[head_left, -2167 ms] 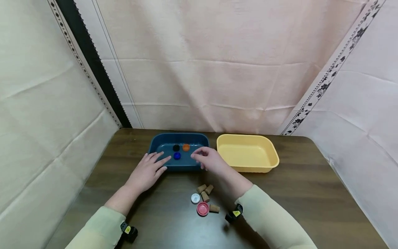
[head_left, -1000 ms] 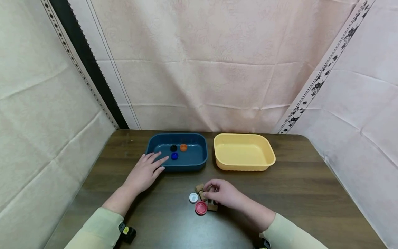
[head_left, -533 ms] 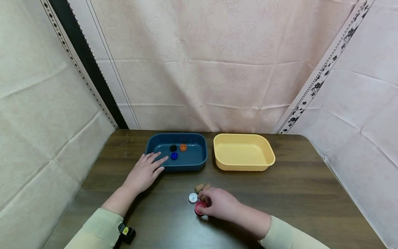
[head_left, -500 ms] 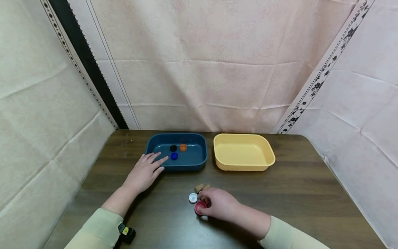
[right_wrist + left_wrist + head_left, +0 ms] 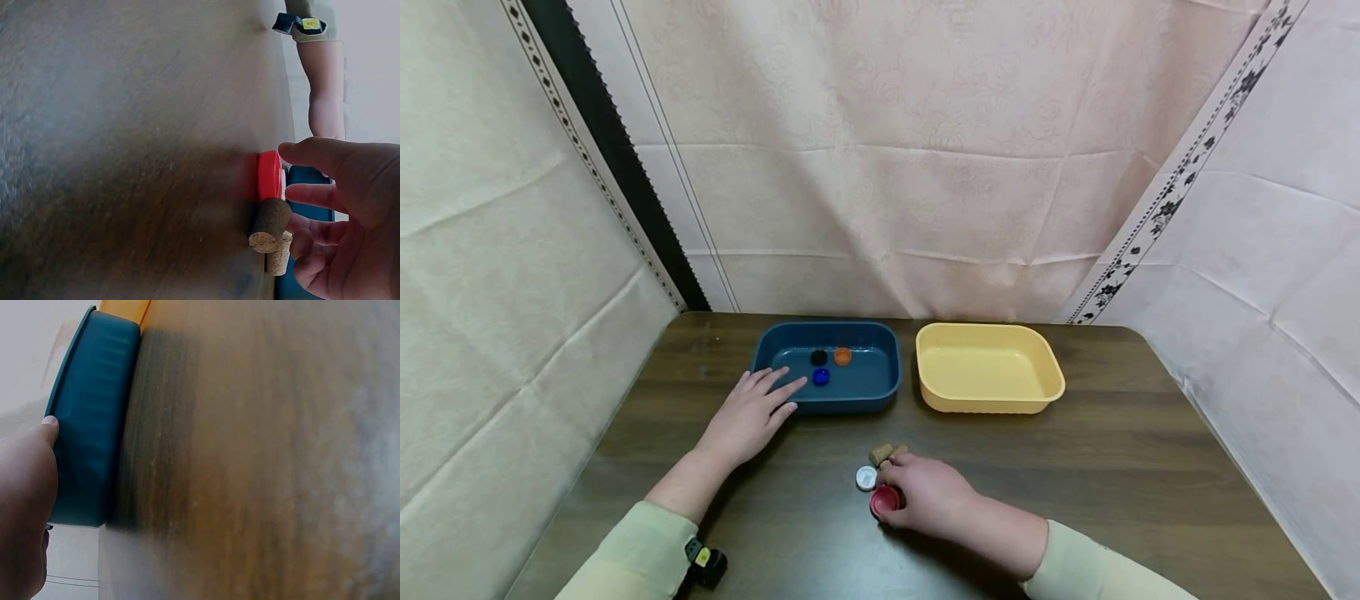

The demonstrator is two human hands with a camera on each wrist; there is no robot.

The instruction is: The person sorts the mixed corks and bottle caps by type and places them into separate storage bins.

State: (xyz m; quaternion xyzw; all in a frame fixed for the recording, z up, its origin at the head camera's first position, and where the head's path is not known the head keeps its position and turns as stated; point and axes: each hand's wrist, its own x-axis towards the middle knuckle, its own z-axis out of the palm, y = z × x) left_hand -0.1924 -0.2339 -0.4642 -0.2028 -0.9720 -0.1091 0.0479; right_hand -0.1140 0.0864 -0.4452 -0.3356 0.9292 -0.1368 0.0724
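Observation:
On the wooden table, my right hand (image 5: 934, 498) has its thumb and index finger at opposite edges of a red bottle cap (image 5: 883, 501), pinching it. The right wrist view shows that red cap (image 5: 270, 175) beside a cork (image 5: 272, 225), with another cork (image 5: 279, 255) behind. A white cap (image 5: 866, 477) lies just left of my fingers, and a cork (image 5: 881, 454) sits beyond it; my hand partly hides the other corks. My left hand (image 5: 748, 421) rests with spread fingers over the near left rim of the blue tray (image 5: 865, 402); its thumb touches the tray wall (image 5: 94, 419).
Inside the blue tray lie a black cap (image 5: 818, 357), an orange cap (image 5: 842, 357) and a blue cap (image 5: 821, 377). A yellow tray (image 5: 992, 405) stands to its right. Pale cloth (image 5: 880, 167) hangs behind the table.
My right hand has come from over the blue tray down to the corks, then left to the red cap, where its fingers have closed in. My left hand stays in place.

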